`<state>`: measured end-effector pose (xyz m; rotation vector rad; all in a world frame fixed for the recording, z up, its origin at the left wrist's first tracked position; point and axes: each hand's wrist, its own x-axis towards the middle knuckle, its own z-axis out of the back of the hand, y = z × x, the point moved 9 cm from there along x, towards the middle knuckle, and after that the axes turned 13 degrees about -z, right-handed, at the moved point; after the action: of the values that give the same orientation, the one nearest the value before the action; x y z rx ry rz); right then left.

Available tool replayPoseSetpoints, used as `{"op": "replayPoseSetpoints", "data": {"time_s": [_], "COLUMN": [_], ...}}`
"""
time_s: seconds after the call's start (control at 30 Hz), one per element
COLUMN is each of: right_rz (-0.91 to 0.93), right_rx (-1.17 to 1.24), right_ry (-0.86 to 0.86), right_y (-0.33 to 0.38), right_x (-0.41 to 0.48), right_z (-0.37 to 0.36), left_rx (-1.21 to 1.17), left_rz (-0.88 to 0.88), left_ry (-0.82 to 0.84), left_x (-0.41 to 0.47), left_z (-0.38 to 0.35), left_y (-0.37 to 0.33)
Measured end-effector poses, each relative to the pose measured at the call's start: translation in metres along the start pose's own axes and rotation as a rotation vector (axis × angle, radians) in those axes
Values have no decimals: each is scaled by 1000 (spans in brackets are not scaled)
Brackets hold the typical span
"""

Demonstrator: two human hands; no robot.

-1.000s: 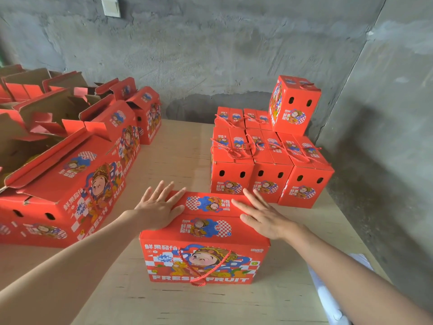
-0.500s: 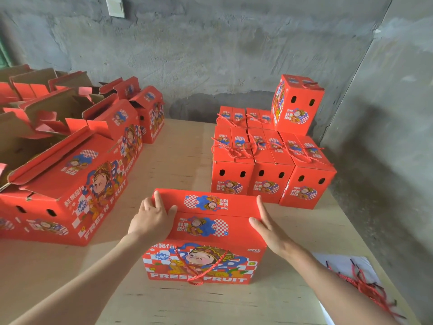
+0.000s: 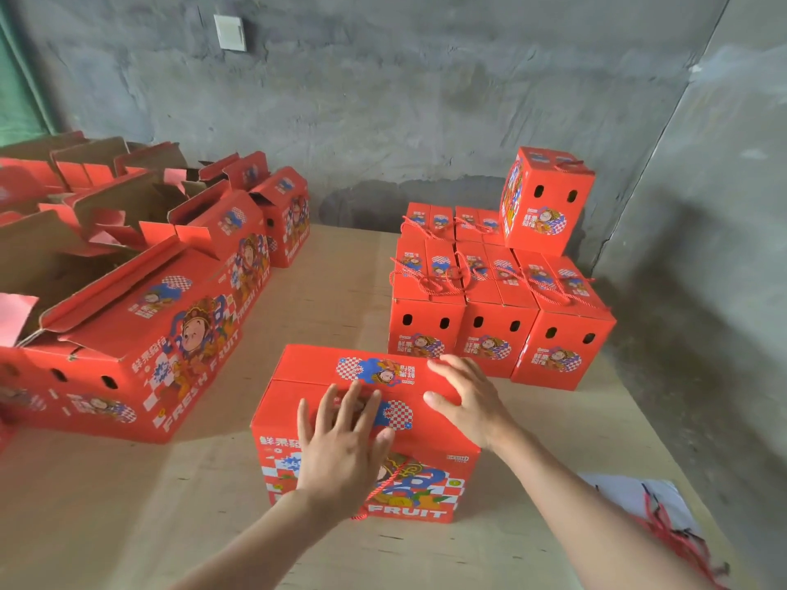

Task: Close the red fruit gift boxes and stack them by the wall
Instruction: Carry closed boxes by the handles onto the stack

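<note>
A red fruit gift box [image 3: 298,385] stands on the wooden table in front of me, its top flaps folded down. My left hand [image 3: 345,445] lies flat with spread fingers on the near top flap. My right hand [image 3: 468,402] rests on the right part of the top, fingers slightly bent over the far flap. A red cord handle hangs on the box's front face. By the right wall stands a block of closed red boxes [image 3: 494,325], with one more closed box [image 3: 545,202] on top at the back.
Several open red boxes [image 3: 140,334] with raised cardboard flaps fill the left of the table [image 3: 323,291]. A white sheet with loose red cords [image 3: 664,521] lies at the right near edge. Grey concrete walls close off the back and right.
Both hands moved from the box's side edges onto its top. The left hand went from the left edge to the middle of the near flap; the far flap now lies flatter.
</note>
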<state>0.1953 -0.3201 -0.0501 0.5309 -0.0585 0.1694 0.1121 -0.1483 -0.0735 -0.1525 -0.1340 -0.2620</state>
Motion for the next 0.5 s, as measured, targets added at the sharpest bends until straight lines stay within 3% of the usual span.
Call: {"op": "replayPoseSetpoints", "data": {"time_s": [0.23,0.33,0.4,0.5], "right_rz": [-180,-34,57,-40], "right_rx": [-39,64,94,-29], "right_ry": [-286,-369,-300,-108], "right_y": [27,47,59,72], "right_x": [-29,-52,-64,-65], "right_z": [-8,-7,-19,-47], "left_rx": [-74,-108,-131,-230], "left_rz": [82,161,261,402], "left_ry": [-45,-11,71,157], "left_x": [22,30,33,34], "left_z": [9,7,2,-7], "left_y": [67,110,140,169]}}
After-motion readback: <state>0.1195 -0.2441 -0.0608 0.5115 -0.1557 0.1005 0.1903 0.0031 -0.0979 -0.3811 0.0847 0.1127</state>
